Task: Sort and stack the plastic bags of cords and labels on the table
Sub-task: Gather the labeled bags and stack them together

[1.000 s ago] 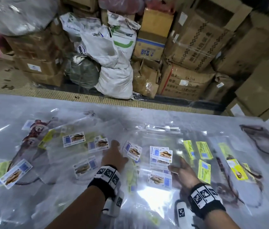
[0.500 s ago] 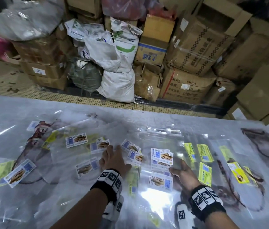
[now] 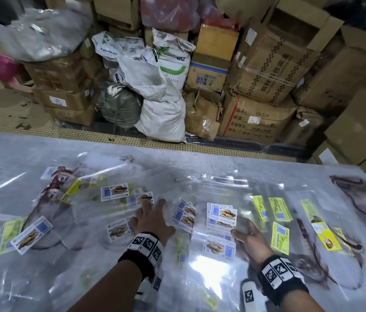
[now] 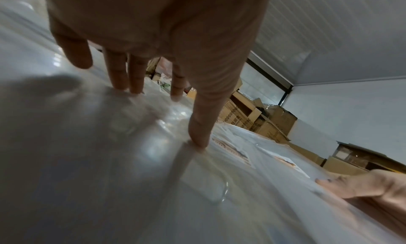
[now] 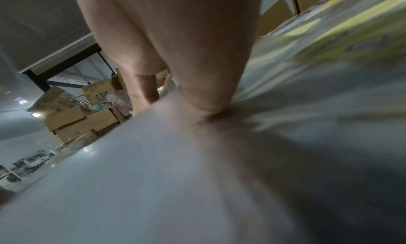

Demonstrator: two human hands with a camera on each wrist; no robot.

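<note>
A: Near edge first. Right hand (image 3: 248, 238) lies at the right side of the stack (image 3: 221, 221) of white-label bags, thumb on top by the lower label. Whether the fingers curl under the edge I cannot tell; the right wrist view is a blur of palm and plastic

B: Left hand (image 3: 152, 218)?

A: Flat and spread, fingertips (image 4: 198, 138) pressing down on clear plastic, holding nothing. It sits between the stack and the loose white-label bags (image 3: 119, 229) on the left

B: So the step looks like dragging one more bag over to the stack

A: My reading too. To do it well: keep the fingers flat and slide, don't pinch; the film is slick and layered, so a pinch may lift two. Right hand should pin the stack so it doesn't fan out

B: Further out?

A: Yellow-label bags (image 3: 278, 209) right of the stack, apart from it; keep them out. More white labels (image 3: 114, 192) beyond the left hand, a dark cord (image 3: 362, 199) far right. Table (image 3: 200, 161) edge, then boxes (image 3: 267, 61); sorting looks early
</note>
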